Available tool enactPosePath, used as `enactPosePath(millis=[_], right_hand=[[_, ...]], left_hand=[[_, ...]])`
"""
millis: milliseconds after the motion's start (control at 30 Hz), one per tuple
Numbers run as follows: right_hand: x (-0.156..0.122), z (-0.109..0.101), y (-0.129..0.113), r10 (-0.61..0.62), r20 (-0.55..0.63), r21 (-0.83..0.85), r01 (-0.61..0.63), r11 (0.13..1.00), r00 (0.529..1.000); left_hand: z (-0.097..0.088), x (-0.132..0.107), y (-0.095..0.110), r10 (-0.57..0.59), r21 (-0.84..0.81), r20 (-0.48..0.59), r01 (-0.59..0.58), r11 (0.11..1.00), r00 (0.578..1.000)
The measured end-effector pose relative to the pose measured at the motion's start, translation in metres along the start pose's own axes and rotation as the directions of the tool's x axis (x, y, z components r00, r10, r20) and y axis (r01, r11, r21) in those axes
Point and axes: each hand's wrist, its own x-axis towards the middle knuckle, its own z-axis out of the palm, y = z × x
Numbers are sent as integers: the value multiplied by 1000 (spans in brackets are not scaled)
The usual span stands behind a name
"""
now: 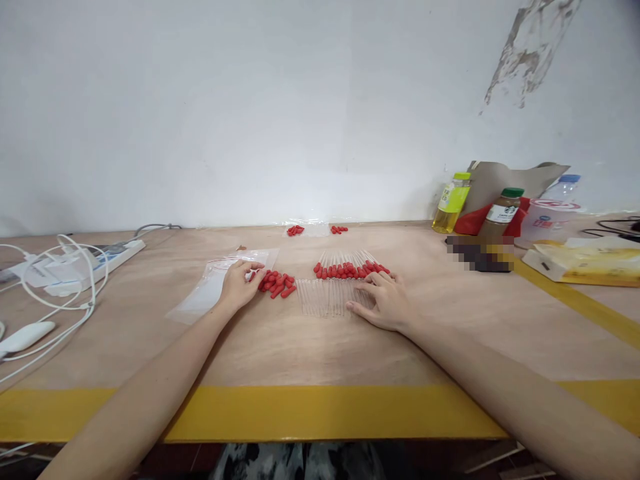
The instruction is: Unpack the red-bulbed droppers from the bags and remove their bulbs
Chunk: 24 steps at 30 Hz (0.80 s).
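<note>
At centre frame, the left hand (236, 285) curls its fingers at loose red pieces (276, 291), any grip unclear, while the right hand (387, 303), thumb parted from forefinger, nothing visibly gripped, lies over thin clear rods (325, 298); apparently a picking step, the next move calling for a careful pinch on one piece

Pale wall (200, 120), brownish peeled patch (531, 57) upper right; wooden table (280, 353), yellow strip (320, 413) along front edge.
</note>
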Motion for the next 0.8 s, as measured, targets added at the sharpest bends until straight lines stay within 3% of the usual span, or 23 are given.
enactPosePath(millis=[133, 267, 533, 800], right_hand=[[0, 0, 0, 48, -35, 17, -48, 999, 998], [10, -2, 2, 176, -45, 44, -174, 984, 983], [57, 3, 7, 387, 125, 5, -390, 921, 914], [73, 22, 1, 475, 192, -132, -457, 879, 859]], left_hand=[[-1, 1, 0, 31, 14, -39, -30, 999, 999], [-5, 2, 6, 27, 2, -138, -27, 1000, 990], [-6, -2, 14, -6, -20, -213, 1, 1000, 977], [-8, -6, 19, 36, -22, -200, -41, 999, 979]])
